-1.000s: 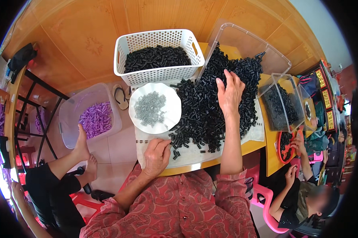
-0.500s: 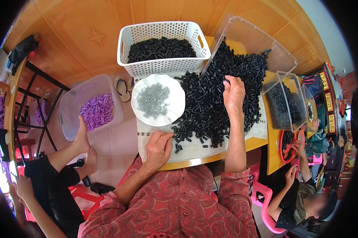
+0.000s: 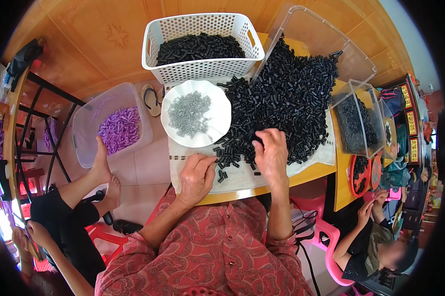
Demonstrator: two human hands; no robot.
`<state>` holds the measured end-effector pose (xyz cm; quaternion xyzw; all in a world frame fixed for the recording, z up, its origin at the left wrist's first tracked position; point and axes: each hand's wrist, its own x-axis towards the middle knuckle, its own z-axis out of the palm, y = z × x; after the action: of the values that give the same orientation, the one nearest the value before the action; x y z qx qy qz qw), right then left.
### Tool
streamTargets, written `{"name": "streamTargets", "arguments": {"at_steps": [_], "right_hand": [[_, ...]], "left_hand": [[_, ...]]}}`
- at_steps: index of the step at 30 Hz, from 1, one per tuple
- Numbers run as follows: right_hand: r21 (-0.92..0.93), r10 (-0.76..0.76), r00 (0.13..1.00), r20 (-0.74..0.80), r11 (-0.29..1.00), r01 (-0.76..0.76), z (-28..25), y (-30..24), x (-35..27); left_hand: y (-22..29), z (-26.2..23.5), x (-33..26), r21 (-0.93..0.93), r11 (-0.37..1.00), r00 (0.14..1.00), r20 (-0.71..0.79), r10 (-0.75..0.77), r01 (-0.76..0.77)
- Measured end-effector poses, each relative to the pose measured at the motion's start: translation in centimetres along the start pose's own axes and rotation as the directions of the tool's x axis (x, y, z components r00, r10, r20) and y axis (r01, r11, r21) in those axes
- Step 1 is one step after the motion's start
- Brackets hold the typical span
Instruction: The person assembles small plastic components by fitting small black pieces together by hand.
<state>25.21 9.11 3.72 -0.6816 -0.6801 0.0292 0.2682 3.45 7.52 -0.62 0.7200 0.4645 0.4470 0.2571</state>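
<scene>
A big heap of small black tubular pieces [image 3: 286,89] covers much of the cloth-topped table. My right hand [image 3: 272,155] is over the heap's near edge, its thumb and fingers pinched on a small black piece. Left of it, my left hand [image 3: 196,177] rests by the table's front edge with thumb and forefinger pressed together; whatever it may hold is too small or hidden to make out. Just beyond that hand stands a white scalloped plate [image 3: 217,130] with many tiny clear-grey parts [image 3: 189,113] on it.
Behind the plate is a white perforated basket [image 3: 202,74] of black pieces. A clear bin [image 3: 326,32] lies tipped behind the heap; another clear box [image 3: 358,123] stands right. On the floor at left sits a bin [image 3: 84,143] of purple pieces. People sit at both sides.
My right hand has come back from the middle of the heap toward me and left, nearer my left hand. The left hand has barely moved. The view has shifted slightly.
</scene>
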Motion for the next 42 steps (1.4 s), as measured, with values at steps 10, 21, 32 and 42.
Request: {"name": "streamTargets", "arguments": {"at_steps": [10,21,32,42], "right_hand": [[0.048,0.019,0.996,0.087,0.999,-0.023,-0.9,-2.6,-3.0],[0.050,0.138,0.990,-0.005,0.989,-0.138,-3.0,0.3,-4.5],[-0.078,0.137,0.983,-0.122,0.986,-0.147,-2.8,1.9,-4.4],[-0.070,0.056,0.998,-0.038,0.996,-0.059,-1.4,-1.2,-4.5]], "left_hand": [[0.4,-0.1,0.2,-0.024,0.999,0.999,0.008,-0.035,0.035],[0.3,-0.1,0.1,-0.016,0.999,0.999,0.012,-0.048,0.049],[0.5,-0.1,0.1,-0.034,0.998,0.998,0.019,-0.057,0.057],[0.3,0.0,0.2,-0.008,0.999,0.999,0.021,-0.037,0.037]]}}
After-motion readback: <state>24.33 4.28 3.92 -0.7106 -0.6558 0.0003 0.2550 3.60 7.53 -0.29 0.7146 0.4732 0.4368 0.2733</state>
